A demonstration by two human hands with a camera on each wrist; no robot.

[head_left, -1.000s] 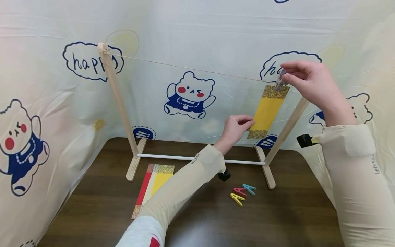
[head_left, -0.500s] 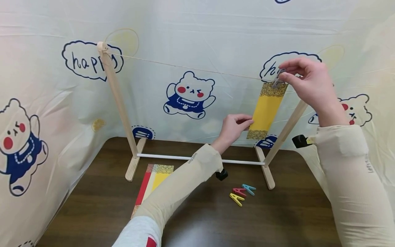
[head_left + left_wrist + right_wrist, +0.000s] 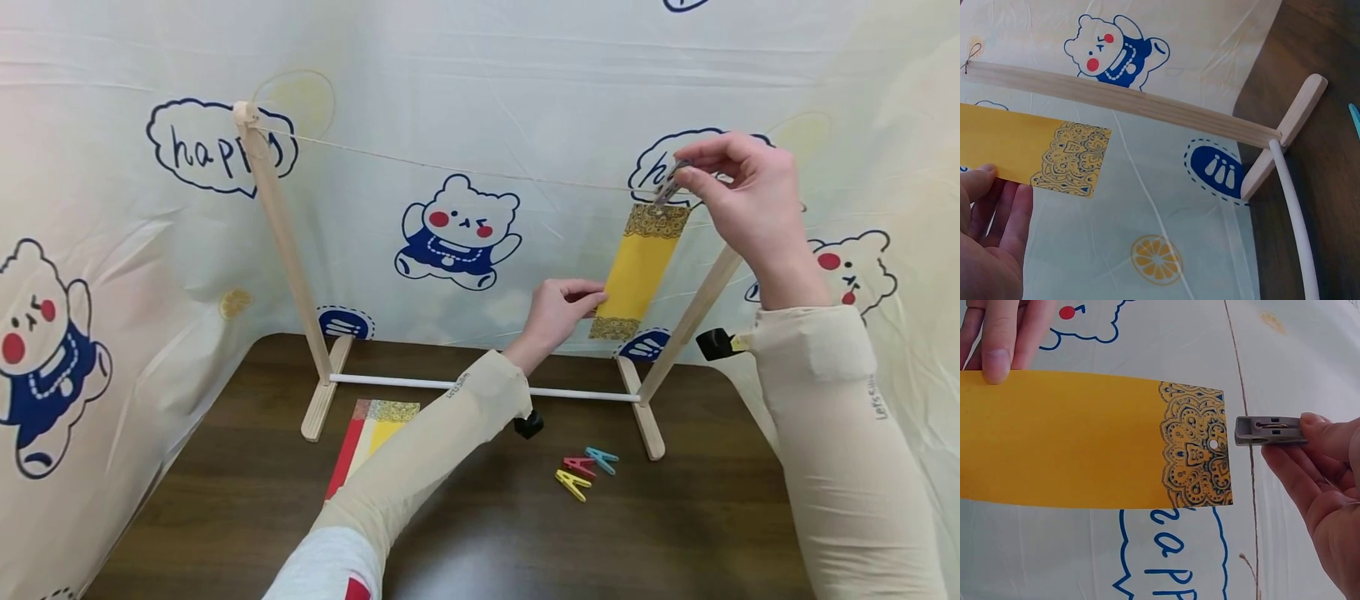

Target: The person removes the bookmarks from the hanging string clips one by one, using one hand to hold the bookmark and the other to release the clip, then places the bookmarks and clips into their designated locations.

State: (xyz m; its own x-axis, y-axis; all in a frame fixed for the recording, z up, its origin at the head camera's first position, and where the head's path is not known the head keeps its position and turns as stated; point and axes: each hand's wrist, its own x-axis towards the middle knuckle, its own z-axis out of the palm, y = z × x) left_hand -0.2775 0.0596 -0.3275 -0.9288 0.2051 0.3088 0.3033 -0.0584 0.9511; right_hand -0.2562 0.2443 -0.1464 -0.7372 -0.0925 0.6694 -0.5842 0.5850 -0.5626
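My left hand [image 3: 553,315] pinches a long yellow paper bookmark [image 3: 637,271] by its side edge, toward the lower end. Dark lace patterns band both ends, and a small punched hole shows near the top edge in the right wrist view. My right hand [image 3: 750,204] pinches a grey clothespin [image 3: 1270,430] between thumb and fingers. The clothespin's tip lies across the thin string [image 3: 1241,381] in that view, with a small gap between it and the bookmark's top edge. Whether the clothespin grips the string I cannot tell.
The string runs between the left wooden post [image 3: 281,233] and the right post [image 3: 693,321], joined below by a white rod [image 3: 405,382]. Yellow [image 3: 573,484], red [image 3: 579,467] and blue [image 3: 602,460] clothespins lie on the table. More bookmarks [image 3: 375,429] lie partly under my left forearm.
The clothespin has gone from overlapping the bookmark's top to just above its edge. My right hand has shifted left and slightly up; the bookmark and left hand have drifted slightly left.
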